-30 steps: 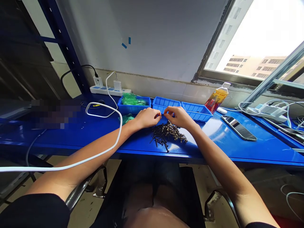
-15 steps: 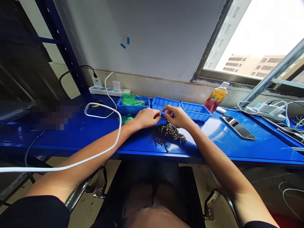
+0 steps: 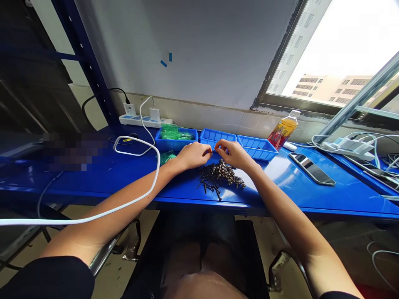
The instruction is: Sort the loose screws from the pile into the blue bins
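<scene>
Dark and brassy screws point(image 3: 222, 173) lie in a loose pile on the blue table point(image 3: 183, 187). Just above the pile's left side, my left hand point(image 3: 195, 154) has its fingertips pinched together. My right hand point(image 3: 227, 152) faces it, thumb and forefinger closed on a small dark screw point(image 3: 213, 151) between the two hands. Whatever the left fingertips hold is too small to make out. Behind the hands stand a blue bin point(image 3: 217, 135) and another blue bin point(image 3: 257, 147) at the right. Green plastic bags point(image 3: 173, 133) fill a third bin at the left.
A green packet point(image 3: 167, 156) lies beside my left wrist. A white cable point(image 3: 158, 166) loops over my left forearm. At the right are a drink bottle point(image 3: 283, 129), a phone point(image 3: 311, 168) and a power strip point(image 3: 349, 146) with cables; another strip point(image 3: 145, 121) sits at the back left.
The fingertips of my right hand have closed together near the left fingertips. The view has shifted slightly; the pile looks much the same.
</scene>
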Action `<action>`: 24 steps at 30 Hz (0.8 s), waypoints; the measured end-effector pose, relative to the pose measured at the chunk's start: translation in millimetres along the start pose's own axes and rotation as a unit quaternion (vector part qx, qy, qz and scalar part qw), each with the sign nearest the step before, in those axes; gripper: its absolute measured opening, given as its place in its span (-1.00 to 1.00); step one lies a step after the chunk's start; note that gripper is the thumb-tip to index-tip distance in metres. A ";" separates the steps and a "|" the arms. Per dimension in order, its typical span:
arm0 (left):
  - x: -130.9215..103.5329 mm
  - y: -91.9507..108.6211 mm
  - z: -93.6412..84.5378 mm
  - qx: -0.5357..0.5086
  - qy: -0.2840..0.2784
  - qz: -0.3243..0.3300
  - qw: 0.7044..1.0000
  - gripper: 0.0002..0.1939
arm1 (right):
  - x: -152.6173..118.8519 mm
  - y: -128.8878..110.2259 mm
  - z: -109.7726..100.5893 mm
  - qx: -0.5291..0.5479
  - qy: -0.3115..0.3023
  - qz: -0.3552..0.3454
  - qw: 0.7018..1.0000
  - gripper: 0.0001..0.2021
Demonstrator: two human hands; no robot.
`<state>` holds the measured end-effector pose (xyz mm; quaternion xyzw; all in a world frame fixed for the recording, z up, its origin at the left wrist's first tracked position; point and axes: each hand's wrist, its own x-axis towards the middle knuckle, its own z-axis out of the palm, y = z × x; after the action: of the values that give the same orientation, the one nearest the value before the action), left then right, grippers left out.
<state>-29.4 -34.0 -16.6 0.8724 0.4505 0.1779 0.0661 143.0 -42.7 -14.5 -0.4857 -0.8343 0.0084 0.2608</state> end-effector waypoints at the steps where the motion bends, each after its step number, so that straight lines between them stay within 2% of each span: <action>1: -0.2 0.2 -0.1 0.001 0.000 0.000 1.000 -0.72 | 0.2 -0.4 -0.3 -0.002 -0.002 0.003 1.000 -0.89; 16: 1.1 -0.5 1.7 0.015 -0.007 -0.003 1.000 -0.71 | 0.2 -2.1 -0.2 -0.021 -0.047 0.025 0.998 -0.84; 24: -0.1 1.6 -1.0 0.022 -0.006 -0.022 0.999 -0.69 | -0.3 -4.1 -1.0 -0.013 -0.046 0.016 0.999 -0.91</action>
<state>-28.7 -35.0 -15.2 0.8644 0.4731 0.1614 0.0536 140.3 -45.3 -12.6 -0.5010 -0.8379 0.0244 0.2154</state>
